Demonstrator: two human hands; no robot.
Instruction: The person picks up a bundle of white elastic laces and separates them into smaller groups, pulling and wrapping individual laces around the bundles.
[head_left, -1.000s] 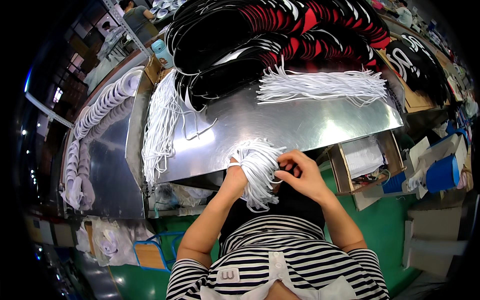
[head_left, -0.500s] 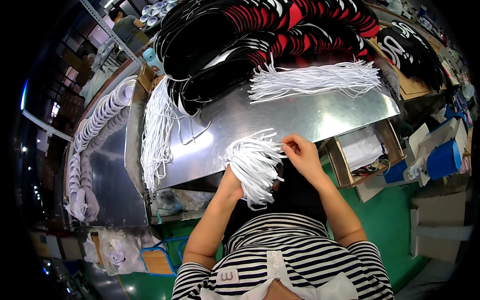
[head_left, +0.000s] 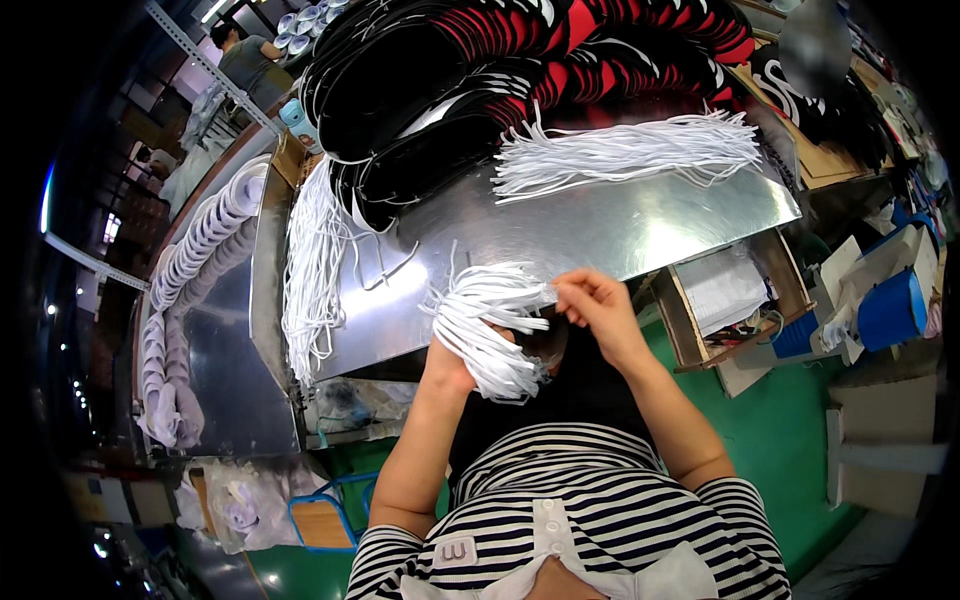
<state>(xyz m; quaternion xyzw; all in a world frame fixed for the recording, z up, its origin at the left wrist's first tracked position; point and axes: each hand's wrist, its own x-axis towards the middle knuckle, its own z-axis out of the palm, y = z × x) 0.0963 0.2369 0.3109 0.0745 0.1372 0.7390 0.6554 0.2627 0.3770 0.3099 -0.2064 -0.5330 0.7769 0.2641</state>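
Observation:
A thick bundle of white shoelaces fans out over my left hand, which is wrapped round it in front of the metal table's near edge. The laces hide most of the left fingers. On the bundle's right side, my right hand pinches at the tip of a lace, thumb against fingers. Another pile of white laces lies across the metal table. More white laces hang down in a long bunch at the table's left side.
Black and red curved shoe pieces stand in long stacks at the back. To the left, nested white cup-like pieces form a curved row. An open drawer with papers juts out at right. A person is far left.
The bundle and my left hand have shifted slightly left and up. My right hand has drawn a little left, still pinching at the bundle's edge. A grey blur has appeared at the upper right.

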